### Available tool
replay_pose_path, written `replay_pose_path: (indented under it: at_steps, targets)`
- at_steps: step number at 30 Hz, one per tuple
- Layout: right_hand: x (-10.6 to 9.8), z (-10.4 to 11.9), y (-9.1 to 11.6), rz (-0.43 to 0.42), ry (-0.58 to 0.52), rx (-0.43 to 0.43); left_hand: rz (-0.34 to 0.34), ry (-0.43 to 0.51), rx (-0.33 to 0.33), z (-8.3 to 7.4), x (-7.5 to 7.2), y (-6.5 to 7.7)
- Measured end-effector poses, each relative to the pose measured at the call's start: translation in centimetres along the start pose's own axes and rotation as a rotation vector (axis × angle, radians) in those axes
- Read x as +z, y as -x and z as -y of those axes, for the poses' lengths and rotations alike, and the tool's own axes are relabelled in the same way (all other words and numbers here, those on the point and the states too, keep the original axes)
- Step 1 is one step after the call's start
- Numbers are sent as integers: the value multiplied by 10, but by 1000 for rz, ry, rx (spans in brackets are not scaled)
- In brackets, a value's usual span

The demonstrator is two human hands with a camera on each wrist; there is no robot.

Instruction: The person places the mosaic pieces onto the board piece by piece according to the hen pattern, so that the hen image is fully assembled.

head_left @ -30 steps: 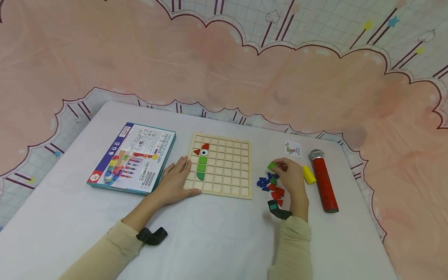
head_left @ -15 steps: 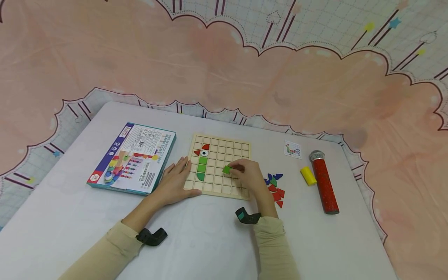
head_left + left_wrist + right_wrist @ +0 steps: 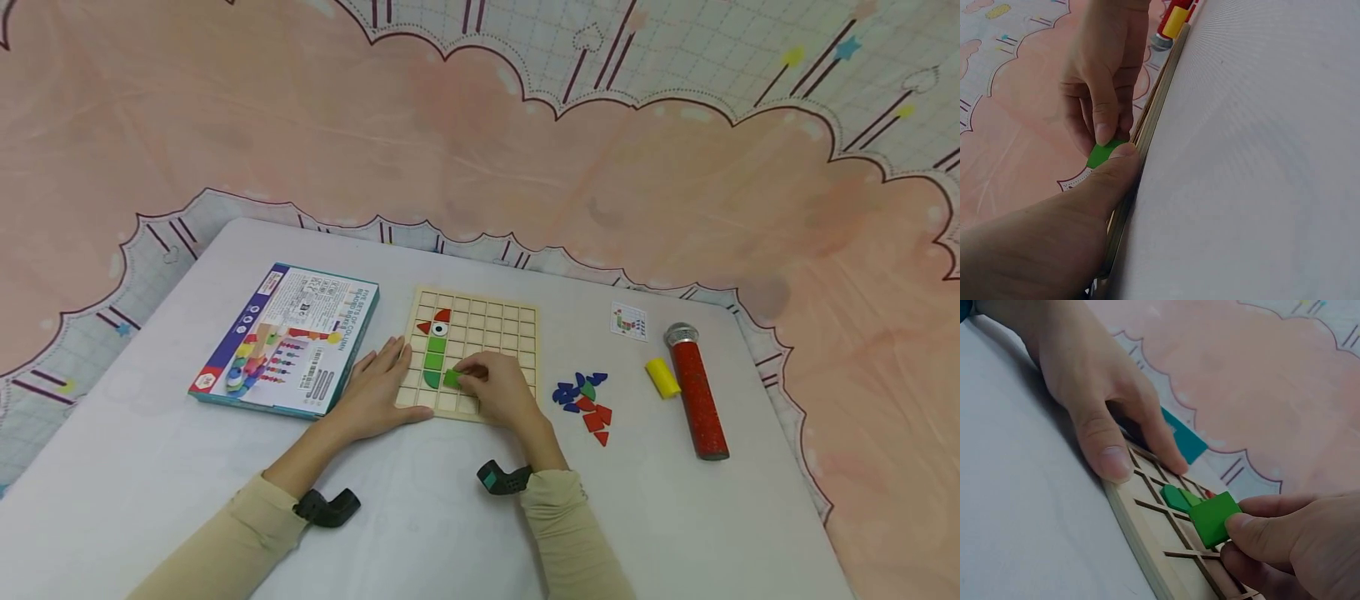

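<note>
Tabletop (image 3: 420, 517) spreads under the wooden grid board (image 3: 495, 325), and its smooth face would, I judge, let the board slide if pushed without a brace. Left of the board lies a flat box (image 3: 292, 342), near enough to the left hand (image 3: 378, 387) that a sideways shift could nudge it. The board itself might skew if that hand lifted: its fingers lie outspread with thumb and index on the board's edge, grasping nothing. Above the board's lower cells, the right hand (image 3: 497, 390) pinches a green square (image 3: 1215, 520) between thumb and fingertips; it covers part of the grid, so poor sight could send the piece into the wrong cell. Right of the board, loose red pieces (image 3: 593, 422) could scatter under a careless sleeve. The square hangs tilted in the right wrist view; lowered so, its corner may catch a ridge or knock the rounded green piece (image 3: 1174, 497) in the board just beside it.
</note>
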State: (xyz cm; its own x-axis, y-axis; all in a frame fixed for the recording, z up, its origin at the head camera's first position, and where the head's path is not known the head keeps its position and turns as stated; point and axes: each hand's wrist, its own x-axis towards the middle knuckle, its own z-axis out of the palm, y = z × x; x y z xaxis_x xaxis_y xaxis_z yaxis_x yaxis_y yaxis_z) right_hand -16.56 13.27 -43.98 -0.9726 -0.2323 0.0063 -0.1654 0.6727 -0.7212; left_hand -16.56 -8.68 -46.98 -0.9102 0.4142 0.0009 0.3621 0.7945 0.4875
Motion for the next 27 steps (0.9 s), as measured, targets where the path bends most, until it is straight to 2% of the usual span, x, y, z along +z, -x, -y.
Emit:
replay_pose_path:
  at_steps: [6, 16, 27]
  targets:
    - [4, -1, -1, 6, 44, 2, -10, -4, 15, -1, -1, 0]
    - [5, -3, -3, 24, 138, -42, -6, -7, 8, 0, 0, 1]
    - [2, 0, -1, 23, 166, -69, -5, -3, 13, 1, 1, 0]
